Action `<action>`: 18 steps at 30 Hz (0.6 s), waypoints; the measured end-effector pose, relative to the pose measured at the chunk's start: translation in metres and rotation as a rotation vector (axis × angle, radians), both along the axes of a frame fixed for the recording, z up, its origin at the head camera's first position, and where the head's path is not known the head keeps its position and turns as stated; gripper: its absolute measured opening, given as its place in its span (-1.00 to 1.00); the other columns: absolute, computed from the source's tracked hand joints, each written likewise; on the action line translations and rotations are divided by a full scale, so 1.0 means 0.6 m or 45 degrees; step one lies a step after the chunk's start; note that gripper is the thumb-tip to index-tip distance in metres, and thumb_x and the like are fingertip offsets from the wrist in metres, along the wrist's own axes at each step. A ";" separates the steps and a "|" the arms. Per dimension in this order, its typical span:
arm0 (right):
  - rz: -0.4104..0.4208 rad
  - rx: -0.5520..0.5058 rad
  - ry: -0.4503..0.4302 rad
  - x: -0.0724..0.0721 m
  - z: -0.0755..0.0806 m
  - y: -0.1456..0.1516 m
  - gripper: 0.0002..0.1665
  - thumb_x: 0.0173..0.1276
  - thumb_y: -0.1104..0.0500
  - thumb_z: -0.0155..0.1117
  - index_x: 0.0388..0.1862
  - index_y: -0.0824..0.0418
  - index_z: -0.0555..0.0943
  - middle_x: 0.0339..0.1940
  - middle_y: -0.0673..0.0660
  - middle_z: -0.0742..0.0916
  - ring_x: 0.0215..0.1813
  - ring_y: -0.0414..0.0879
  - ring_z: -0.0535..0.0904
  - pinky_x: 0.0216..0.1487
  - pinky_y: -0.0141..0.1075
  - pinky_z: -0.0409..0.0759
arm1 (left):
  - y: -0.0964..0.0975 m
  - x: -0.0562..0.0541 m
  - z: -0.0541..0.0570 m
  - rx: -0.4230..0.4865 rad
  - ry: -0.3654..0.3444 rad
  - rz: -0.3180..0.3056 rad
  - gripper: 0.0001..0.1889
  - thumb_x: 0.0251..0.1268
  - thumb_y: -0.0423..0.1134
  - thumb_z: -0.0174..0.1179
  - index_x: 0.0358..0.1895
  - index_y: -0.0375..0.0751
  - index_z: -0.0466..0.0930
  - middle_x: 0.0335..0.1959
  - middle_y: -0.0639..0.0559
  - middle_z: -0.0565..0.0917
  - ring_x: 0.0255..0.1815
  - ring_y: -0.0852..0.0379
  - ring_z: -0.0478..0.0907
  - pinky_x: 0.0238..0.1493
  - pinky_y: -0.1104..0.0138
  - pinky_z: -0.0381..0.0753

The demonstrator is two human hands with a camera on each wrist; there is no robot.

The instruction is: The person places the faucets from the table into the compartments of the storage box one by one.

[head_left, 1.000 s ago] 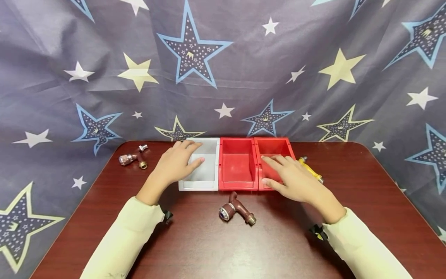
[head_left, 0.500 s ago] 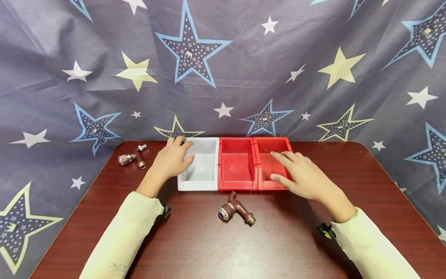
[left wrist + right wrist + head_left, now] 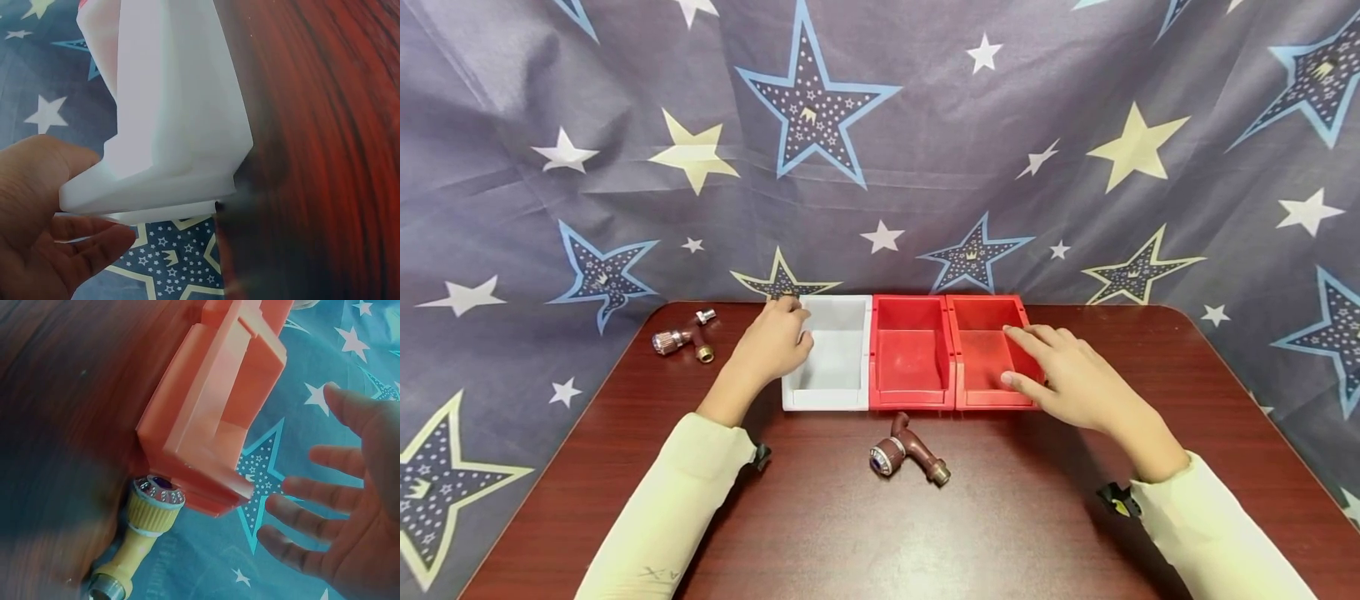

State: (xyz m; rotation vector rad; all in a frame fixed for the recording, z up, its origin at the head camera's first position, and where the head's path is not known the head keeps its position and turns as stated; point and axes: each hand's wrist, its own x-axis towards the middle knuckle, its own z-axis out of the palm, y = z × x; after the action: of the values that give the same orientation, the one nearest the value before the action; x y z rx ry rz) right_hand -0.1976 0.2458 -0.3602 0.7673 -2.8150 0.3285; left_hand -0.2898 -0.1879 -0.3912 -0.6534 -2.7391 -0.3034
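Observation:
My left hand [image 3: 771, 342] is at the left rim of the white bin [image 3: 827, 402]. In the left wrist view its thumb lies on one side of the bin's wall [image 3: 187, 106] and the curled fingers on the other, gripping the edge. The right hand [image 3: 1078, 383] hovers at the right side of the right red bin [image 3: 996, 402], fingers spread. The right wrist view shows that hand apart from the bin and holding nothing. A yellow tap [image 3: 140, 534] lies beside that bin, hidden behind the hand in the head view.
A middle red bin [image 3: 912, 400] stands between the other two. In front of the row lies a brown tap [image 3: 917, 450]. Another brown tap [image 3: 692, 337] with a metal end sits at the table's far left. A star-patterned cloth [image 3: 925, 192] hangs behind the table.
My left hand has drawn slightly left to the white bin's rim, and its fingers have curled. The right hand has moved right, over the right red bin's side, covering the yellow tap.

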 end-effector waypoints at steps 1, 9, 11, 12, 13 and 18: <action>0.000 0.000 0.001 0.000 0.000 0.001 -0.15 0.42 -0.25 0.27 0.52 0.18 0.41 0.35 0.37 0.55 0.30 0.34 0.48 0.28 0.27 0.41 | 0.000 -0.001 0.000 0.017 0.011 -0.007 -0.62 0.23 -0.33 0.14 0.03 -0.54 0.67 0.08 -0.40 0.60 0.14 -0.36 0.53 0.36 -0.19 0.35; -0.001 -0.019 0.028 0.001 0.000 0.015 -0.17 0.41 -0.19 0.32 0.51 0.21 0.42 0.30 0.32 0.59 0.23 0.29 0.51 0.27 0.22 0.43 | -0.005 -0.016 0.001 0.254 -0.111 0.080 -0.51 0.12 -0.34 0.17 0.15 -0.50 0.64 0.14 -0.38 0.59 0.15 -0.37 0.56 0.10 -0.21 0.54; -0.006 -0.029 0.028 0.001 -0.001 0.020 -0.17 0.40 -0.17 0.33 0.51 0.22 0.42 0.29 0.32 0.59 0.23 0.29 0.51 0.27 0.22 0.43 | -0.007 -0.019 0.004 0.314 -0.163 0.107 -0.48 0.12 -0.31 0.22 0.19 -0.49 0.61 0.17 -0.40 0.58 0.17 -0.37 0.53 0.11 -0.20 0.52; -0.007 -0.032 0.026 0.001 -0.001 0.023 -0.18 0.41 -0.16 0.33 0.51 0.22 0.42 0.29 0.32 0.59 0.24 0.30 0.50 0.27 0.22 0.42 | -0.009 -0.020 0.005 0.335 -0.186 0.119 -0.47 0.12 -0.30 0.23 0.21 -0.48 0.60 0.18 -0.40 0.57 0.19 -0.37 0.51 0.13 -0.19 0.50; -0.009 -0.035 0.025 0.001 0.000 0.025 -0.18 0.41 -0.15 0.33 0.51 0.22 0.42 0.29 0.32 0.59 0.25 0.30 0.50 0.27 0.23 0.42 | -0.010 -0.022 0.007 0.350 -0.206 0.128 -0.46 0.13 -0.30 0.25 0.22 -0.47 0.59 0.19 -0.39 0.57 0.19 -0.36 0.51 0.15 -0.18 0.49; -0.020 -0.057 0.017 -0.001 0.000 0.037 -0.19 0.41 -0.12 0.34 0.50 0.25 0.41 0.29 0.33 0.59 0.25 0.31 0.50 0.26 0.25 0.43 | -0.015 -0.027 0.013 0.379 -0.286 0.146 -0.44 0.13 -0.28 0.28 0.25 -0.45 0.58 0.15 -0.37 0.58 0.07 -0.31 0.49 0.11 -0.10 0.47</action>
State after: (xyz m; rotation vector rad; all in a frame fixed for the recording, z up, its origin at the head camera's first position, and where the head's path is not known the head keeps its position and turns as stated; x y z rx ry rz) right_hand -0.1981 0.2683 -0.3602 0.7351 -2.7896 0.3812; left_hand -0.3062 -0.1966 -0.3834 -0.4018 -2.8399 -0.7809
